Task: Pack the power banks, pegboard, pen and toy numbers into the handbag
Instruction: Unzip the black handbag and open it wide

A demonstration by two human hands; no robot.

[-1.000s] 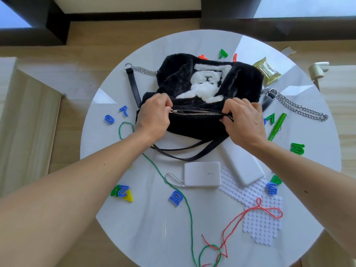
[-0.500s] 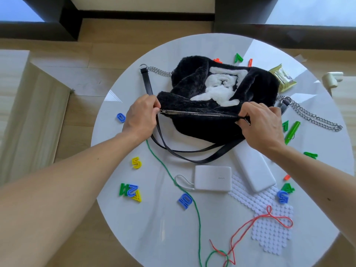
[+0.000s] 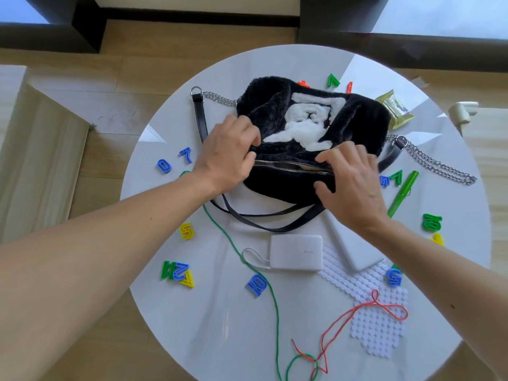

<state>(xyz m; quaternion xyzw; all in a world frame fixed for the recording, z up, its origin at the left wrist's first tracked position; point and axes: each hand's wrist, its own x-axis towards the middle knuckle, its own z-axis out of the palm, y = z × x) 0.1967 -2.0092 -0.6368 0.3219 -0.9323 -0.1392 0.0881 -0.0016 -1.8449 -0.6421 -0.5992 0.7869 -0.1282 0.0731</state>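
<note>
The left hand has its fingers curled into the fur of the black plush handbag at the left end of its zipper. The right hand grips the right end, thumb on the lower lip and bent fingers on the upper, so the mouth gapes slightly between the fingertips. Nearer than the right thumb lie the small power bank, the long power bank and the white pegboard. The green pen lies just right of the right knuckles. Toy numbers are scattered outside both hands, a blue 0 left of the left fingers.
</note>
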